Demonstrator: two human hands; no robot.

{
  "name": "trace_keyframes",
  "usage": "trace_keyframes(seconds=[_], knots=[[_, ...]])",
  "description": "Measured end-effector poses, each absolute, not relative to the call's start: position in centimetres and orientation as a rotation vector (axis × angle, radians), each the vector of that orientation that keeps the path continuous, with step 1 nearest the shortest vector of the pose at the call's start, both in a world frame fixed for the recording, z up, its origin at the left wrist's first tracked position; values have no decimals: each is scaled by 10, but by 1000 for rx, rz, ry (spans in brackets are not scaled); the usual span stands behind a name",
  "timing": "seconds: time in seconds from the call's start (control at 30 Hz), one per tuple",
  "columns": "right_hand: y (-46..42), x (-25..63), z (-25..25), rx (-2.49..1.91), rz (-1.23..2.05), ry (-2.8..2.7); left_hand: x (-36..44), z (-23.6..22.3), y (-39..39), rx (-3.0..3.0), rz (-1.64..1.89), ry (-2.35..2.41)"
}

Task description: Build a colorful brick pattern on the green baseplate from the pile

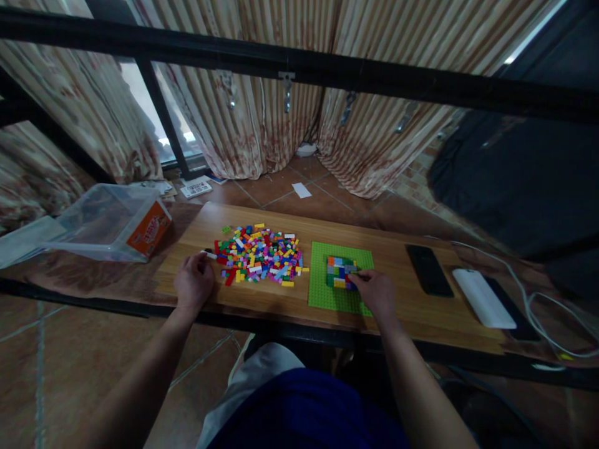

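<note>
A green studded baseplate [321, 293] lies on the wooden board, carrying a block of multicoloured toy bricks [336, 271] pressed together. My right hand [378, 293] reaches in from the right, thumb and finger pinched at the block's right side on a small toy brick, mostly covered by the fingertips. To the left of the baseplate spreads a loose pile of coloured toy bricks [259, 255]. My left hand [193, 280] rests at the pile's left edge with curled fingers; whatever they hold is hidden. Just beyond those fingers lie a white brick and a black one [209, 254].
A clear plastic bin [103, 224] with an orange label stands at the left. On the right are a black phone [429, 269], a white power bank-like slab [484, 298] and a looping white cable [526, 299]. A dark metal bar [299, 53] crosses above, before striped curtains.
</note>
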State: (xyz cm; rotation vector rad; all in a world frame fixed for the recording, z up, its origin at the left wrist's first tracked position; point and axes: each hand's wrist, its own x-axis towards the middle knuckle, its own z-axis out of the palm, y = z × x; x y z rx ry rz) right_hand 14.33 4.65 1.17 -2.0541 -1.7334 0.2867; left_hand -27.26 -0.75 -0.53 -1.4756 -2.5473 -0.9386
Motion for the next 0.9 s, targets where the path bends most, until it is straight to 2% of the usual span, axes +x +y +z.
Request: trace_keyframes(seconds=[0.9], knots=[[54, 134, 21, -2211, 249, -1867, -271, -7, -7, -1483, -879, -2535]])
